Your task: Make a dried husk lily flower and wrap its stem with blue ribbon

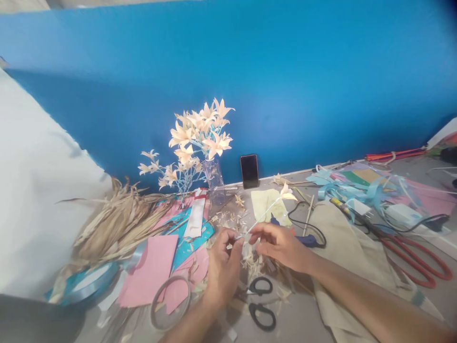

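Note:
Between my two hands is a thin pale stem with a cream flower at its upper right end. My left hand pinches near the stem's lower end, fingers curled. My right hand is closed round the lower stem beside it, thumb and fingers nearly touching my left fingertips. Something small and whitish shows between the fingertips. Black-handled scissors lie just below my hands among scraps. Behind stands a clear vase holding a bunch of cream flowers.
Dried husks, pink paper, a tape ring and blue ribbon roll lie left. A phone leans on the blue wall. Right are a glue gun, beige cloth and red-handled scissors.

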`<control>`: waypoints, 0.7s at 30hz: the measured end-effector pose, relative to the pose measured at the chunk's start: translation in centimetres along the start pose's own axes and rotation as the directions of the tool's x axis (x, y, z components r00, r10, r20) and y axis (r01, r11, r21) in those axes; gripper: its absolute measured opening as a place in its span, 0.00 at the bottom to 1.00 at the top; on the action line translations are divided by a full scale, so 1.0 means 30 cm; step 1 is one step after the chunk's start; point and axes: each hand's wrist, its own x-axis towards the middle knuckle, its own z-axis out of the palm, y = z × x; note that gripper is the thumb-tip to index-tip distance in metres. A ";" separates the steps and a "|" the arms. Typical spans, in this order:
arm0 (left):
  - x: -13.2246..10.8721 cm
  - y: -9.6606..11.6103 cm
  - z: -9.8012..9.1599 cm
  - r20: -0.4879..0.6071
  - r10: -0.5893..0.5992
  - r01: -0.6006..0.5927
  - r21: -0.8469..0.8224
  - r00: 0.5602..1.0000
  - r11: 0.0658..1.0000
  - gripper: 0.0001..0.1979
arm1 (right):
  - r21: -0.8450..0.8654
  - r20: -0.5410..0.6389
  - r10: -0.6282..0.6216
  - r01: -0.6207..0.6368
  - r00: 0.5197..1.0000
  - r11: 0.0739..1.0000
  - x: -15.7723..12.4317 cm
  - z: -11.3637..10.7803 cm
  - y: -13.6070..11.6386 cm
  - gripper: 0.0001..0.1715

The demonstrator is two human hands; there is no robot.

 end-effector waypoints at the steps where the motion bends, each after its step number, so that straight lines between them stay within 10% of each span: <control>1: -0.004 -0.014 0.005 0.014 0.005 -0.005 0.024 1.000 1.000 0.07 | 0.018 -0.023 0.008 -0.007 1.000 1.000 0.002 -0.002 0.001 0.20; 14: -0.019 -0.060 -0.019 0.204 0.324 -0.363 0.191 0.924 0.912 0.08 | -0.034 -0.203 0.078 -0.086 0.976 0.996 -0.007 0.021 -0.016 0.14; 21: -0.011 -0.072 -0.030 0.278 0.601 -0.662 0.305 0.749 0.685 0.09 | 0.003 -0.224 0.100 -0.102 0.969 0.995 -0.010 0.026 -0.037 0.13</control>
